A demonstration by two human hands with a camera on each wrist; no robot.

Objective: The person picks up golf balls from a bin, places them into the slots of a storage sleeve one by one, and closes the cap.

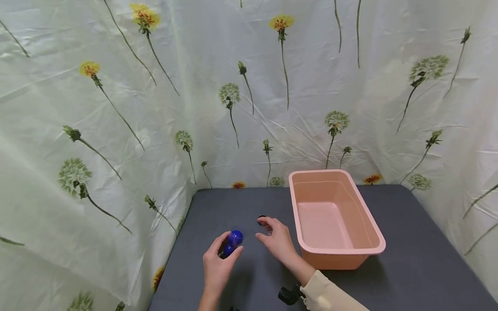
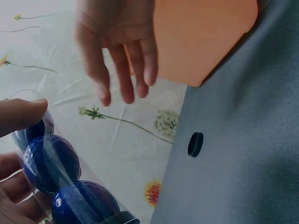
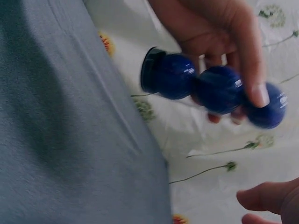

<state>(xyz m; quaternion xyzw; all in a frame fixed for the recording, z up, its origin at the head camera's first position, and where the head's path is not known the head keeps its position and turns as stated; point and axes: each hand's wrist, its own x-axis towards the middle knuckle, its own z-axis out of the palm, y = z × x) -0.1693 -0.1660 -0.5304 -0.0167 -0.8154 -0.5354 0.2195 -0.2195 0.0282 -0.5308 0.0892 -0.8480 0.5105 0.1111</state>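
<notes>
My left hand (image 1: 218, 264) grips a clear tube (image 2: 81, 170) between thumb and fingers, above the table. Three blue balls (image 3: 218, 89) sit in a row inside it. A dark cap (image 3: 149, 71) closes one end of the tube; the thumb lies near its other end. To the right, my right hand (image 1: 279, 242) hovers with fingers loosely bent and nothing in them. A separate black cap (image 2: 195, 144) rests on the table, partly hidden behind the right fingers in the head view.
A pink plastic tub (image 1: 368, 216) stands on the dark grey table (image 1: 241, 207), just right of my right hand. A flower-printed curtain (image 1: 249, 129) hangs behind the table and along its left side. A black device (image 1: 289, 295) sits at my right wrist.
</notes>
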